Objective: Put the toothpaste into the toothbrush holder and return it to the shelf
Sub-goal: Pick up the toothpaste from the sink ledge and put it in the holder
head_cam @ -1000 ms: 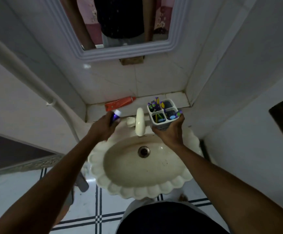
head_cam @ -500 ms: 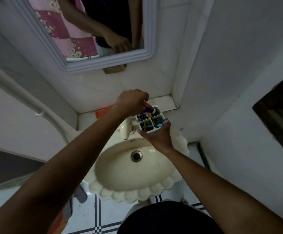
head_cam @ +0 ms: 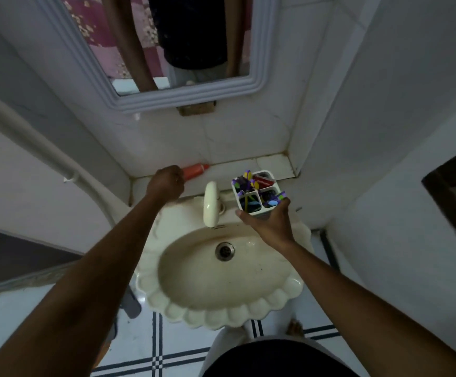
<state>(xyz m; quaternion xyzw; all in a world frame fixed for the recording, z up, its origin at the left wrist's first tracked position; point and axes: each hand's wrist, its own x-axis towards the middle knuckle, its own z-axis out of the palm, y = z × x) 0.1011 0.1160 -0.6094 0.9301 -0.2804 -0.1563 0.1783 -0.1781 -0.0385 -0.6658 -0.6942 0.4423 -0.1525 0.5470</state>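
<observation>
Toothbrush holder (head_cam: 258, 195) — a white four-compartment caddy — sits above the back rim of the cream scalloped sink (head_cam: 221, 300), just right of the tap (head_cam: 211, 204). The right hand (head_cam: 271, 224) cups it from the near side, thumb and fingers spread around its walls, so the holder is gripped rather than resting free. Purple-handled toothbrushes (head_cam: 245, 180) stick up from its compartments, and a red-and-white tube (head_cam: 263, 182) shows in the far compartment, the one nearest the tiled shelf (head_cam: 273, 165).

Left of the tap, the left hand (head_cam: 167, 183) is curled into a loose fist on the shelf, its knuckles against the near end of an orange toothpaste tube (head_cam: 195, 170) that lies flat along the wall; whether the fingers actually grasp the tube cannot be told, since the hand hides that end.

Above the shelf hangs a framed mirror (head_cam: 167, 44).
</observation>
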